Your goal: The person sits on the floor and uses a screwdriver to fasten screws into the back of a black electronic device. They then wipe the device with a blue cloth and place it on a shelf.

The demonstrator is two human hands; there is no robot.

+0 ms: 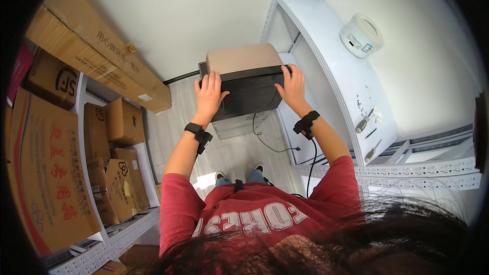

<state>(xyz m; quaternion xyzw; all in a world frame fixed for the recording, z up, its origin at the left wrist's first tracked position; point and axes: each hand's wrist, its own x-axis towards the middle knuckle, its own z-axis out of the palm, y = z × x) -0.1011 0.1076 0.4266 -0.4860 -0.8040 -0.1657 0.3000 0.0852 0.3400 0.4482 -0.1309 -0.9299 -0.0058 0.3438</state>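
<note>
In front of me, low down, stands a boxy appliance with a rounded tan top and a dark, glossy black front panel. My left hand grips the panel's upper left edge, fingers over the rim and thumb on the front. At the upper right corner, my right hand holds the same edge in a like way. A pale perforated box-shaped base shows beneath the panel. From it a dark cord runs over the floor to the right. Both wrists wear black straps.
On the right, a white shelf bears a white round appliance, screwdrivers and scattered small dark parts. A long cardboard carton leans at the left wall. Cardboard boxes fill the left rack. My feet stand on the floor behind the appliance's front.
</note>
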